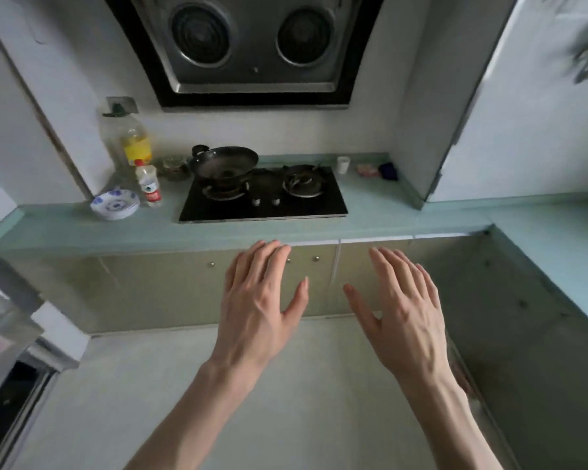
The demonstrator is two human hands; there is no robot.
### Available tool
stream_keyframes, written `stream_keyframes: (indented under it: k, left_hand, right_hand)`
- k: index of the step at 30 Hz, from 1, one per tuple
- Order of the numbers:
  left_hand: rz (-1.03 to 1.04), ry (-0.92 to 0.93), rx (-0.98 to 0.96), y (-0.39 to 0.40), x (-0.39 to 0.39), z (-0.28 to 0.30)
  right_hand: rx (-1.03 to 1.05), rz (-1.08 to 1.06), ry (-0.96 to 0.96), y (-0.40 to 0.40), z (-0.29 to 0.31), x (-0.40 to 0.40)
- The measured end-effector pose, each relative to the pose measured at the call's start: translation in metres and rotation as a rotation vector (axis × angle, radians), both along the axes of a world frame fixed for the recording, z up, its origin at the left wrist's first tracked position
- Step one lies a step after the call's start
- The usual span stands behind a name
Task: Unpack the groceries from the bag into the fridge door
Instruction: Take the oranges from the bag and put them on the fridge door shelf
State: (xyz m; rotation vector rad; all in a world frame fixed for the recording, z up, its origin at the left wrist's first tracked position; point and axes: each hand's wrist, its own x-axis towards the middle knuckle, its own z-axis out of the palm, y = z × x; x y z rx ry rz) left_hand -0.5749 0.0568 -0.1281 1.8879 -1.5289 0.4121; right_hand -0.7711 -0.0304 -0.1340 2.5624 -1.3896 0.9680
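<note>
The bag and groceries cannot be seen from this view; at the left edge a blurred grey-and-white door with shelf-like shapes stands partly in frame, too smeared to say if it is the fridge door.

Both hands are held out over the floor, palms down, holding nothing. The left hand has its fingers straight and close together, thumb spread to the right. The right hand mirrors it, fingers straight, thumb spread to the left. The two thumbs are near each other but apart.

Beyond the fingertips run olive cabinets under a pale green counter. On the counter sits a black stove with a wok on its left burner. To the left stand a large oil bottle, a small bottle and a blue-patterned bowl. A white cup stands far right of the stove. A hood hangs above.
</note>
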Motion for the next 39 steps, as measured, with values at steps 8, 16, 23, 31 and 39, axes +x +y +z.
stream_keyframes:
  k: [8, 16, 23, 31, 39]
  left_hand:
    - [-0.225, 0.003, 0.055, -0.096, -0.137, -0.02]
    - [-0.374, -0.005, 0.113, -0.17, -0.253, -0.057]
    - [-0.518, -0.054, 0.136, -0.211, -0.325, -0.083]
    - [-0.617, -0.06, 0.222, -0.248, -0.345, -0.11]
    - [-0.689, -0.019, 0.276, -0.302, -0.331, -0.163]
  right_hand:
    - [0.018, -0.206, 0.001, -0.05, -0.008, -0.147]
    - [0.045, -0.409, -0.037, -0.087, -0.031, -0.29]
    - [0.091, -0.517, -0.095, -0.098, -0.054, -0.359]
    - [0.218, -0.602, -0.064, -0.105, -0.096, -0.376]
    - [0.259, -0.663, -0.07, -0.136, -0.13, -0.356]
